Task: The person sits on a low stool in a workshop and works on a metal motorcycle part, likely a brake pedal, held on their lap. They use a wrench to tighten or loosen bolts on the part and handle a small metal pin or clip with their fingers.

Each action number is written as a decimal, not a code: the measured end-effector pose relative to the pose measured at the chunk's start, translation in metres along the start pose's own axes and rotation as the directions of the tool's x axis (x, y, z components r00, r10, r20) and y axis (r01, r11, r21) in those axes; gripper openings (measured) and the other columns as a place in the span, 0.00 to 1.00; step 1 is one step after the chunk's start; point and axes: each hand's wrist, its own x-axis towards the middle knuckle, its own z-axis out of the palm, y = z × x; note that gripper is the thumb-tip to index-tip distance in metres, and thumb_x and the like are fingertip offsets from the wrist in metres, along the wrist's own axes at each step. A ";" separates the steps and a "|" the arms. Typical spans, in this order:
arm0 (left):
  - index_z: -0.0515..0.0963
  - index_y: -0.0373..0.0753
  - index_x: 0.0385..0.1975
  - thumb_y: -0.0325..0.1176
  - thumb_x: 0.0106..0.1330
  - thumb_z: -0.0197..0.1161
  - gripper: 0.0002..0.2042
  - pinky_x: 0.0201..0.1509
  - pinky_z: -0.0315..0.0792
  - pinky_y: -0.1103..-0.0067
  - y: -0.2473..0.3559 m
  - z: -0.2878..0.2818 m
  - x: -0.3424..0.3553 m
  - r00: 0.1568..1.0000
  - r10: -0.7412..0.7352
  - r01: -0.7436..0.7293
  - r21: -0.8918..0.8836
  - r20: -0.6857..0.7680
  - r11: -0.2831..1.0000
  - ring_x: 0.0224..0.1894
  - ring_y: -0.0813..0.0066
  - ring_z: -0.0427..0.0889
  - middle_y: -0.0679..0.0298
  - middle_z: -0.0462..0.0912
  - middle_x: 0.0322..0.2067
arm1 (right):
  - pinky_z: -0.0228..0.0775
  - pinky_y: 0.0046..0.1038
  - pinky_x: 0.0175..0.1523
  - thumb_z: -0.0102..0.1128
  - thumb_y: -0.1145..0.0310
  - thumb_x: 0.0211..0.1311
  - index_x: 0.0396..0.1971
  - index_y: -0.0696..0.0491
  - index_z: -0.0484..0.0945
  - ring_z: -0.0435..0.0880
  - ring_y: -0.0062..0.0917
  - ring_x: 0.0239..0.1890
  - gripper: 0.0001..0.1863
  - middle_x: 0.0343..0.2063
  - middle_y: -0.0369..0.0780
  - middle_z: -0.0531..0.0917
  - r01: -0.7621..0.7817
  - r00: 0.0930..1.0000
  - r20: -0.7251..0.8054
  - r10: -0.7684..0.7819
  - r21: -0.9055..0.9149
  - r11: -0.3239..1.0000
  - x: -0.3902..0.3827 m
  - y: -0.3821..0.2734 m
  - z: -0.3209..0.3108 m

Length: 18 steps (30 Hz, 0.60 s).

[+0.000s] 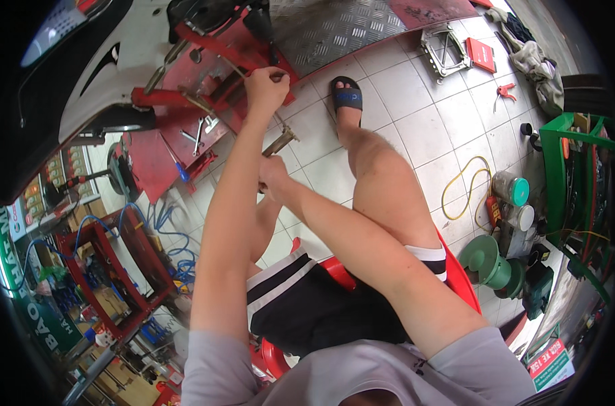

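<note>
My left hand (265, 91) is closed beside the red metal frame (213, 51) under the raised motorbike. A small dark end shows at its fingers, but I cannot make out what it belongs to. Nearer to me, my right hand (273, 174) is wrapped round a dull metal cylindrical piece with a wider end (279, 143), which points up and away from me. A thin rod (280, 122) runs between that wider end and my left hand. The white motorbike body (84, 47) fills the upper left. Its underside is partly hidden behind the frame.
Spanners (198, 135) and a blue-handled screwdriver (181, 169) lie on the red plate (148, 152). A dark red rack (111, 271) and blue hose (179, 237) are at left. To the right are a green tub (480, 260), jars (510, 188), and a green shelf (557, 142).
</note>
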 end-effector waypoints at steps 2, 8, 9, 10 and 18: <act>0.84 0.34 0.39 0.29 0.63 0.63 0.09 0.33 0.78 0.81 -0.007 0.027 0.034 0.992 -0.118 0.117 0.037 0.044 0.992 0.26 0.78 0.84 0.62 0.86 0.25 | 0.69 0.26 0.25 0.68 0.47 0.52 0.30 0.62 0.77 0.78 0.22 0.27 0.28 0.24 0.39 0.80 0.029 0.999 0.028 -0.029 0.010 1.000 -0.006 0.001 -0.001; 0.77 0.30 0.50 0.28 0.68 0.58 0.14 0.35 0.77 0.82 0.006 0.044 0.070 0.947 -0.227 0.296 -0.342 0.226 0.892 0.33 0.77 0.84 0.60 0.85 0.35 | 0.70 0.27 0.27 0.70 0.51 0.49 0.40 0.63 0.73 0.78 0.25 0.30 0.31 0.34 0.42 0.81 -0.008 0.998 0.058 0.009 -0.015 1.000 -0.004 -0.006 -0.006; 0.76 0.31 0.53 0.28 0.69 0.58 0.15 0.36 0.77 0.82 0.006 0.040 0.068 0.943 -0.240 0.317 -0.402 0.232 0.859 0.33 0.76 0.84 0.60 0.85 0.36 | 0.70 0.27 0.27 0.70 0.51 0.49 0.41 0.63 0.73 0.78 0.25 0.29 0.31 0.34 0.42 0.81 -0.026 0.996 0.079 0.028 -0.024 0.999 -0.006 -0.007 -0.005; 0.74 0.30 0.54 0.28 0.69 0.58 0.16 0.36 0.77 0.82 0.004 0.032 0.064 0.947 -0.220 0.301 -0.396 0.235 0.868 0.34 0.76 0.84 0.60 0.85 0.37 | 0.70 0.28 0.27 0.70 0.52 0.49 0.38 0.63 0.74 0.78 0.25 0.29 0.28 0.32 0.42 0.80 -0.022 0.999 0.047 0.024 -0.041 0.999 -0.008 -0.007 -0.002; 0.80 0.32 0.46 0.32 0.68 0.59 0.13 0.46 0.76 0.78 -0.019 -0.079 -0.053 0.989 0.088 -0.066 -0.172 0.121 0.983 0.40 0.73 0.85 0.58 0.86 0.37 | 0.70 0.29 0.26 0.67 0.61 0.49 0.25 0.63 0.76 0.78 0.25 0.26 0.18 0.25 0.42 0.80 0.016 1.000 0.004 -0.016 -0.049 0.999 -0.007 -0.009 -0.004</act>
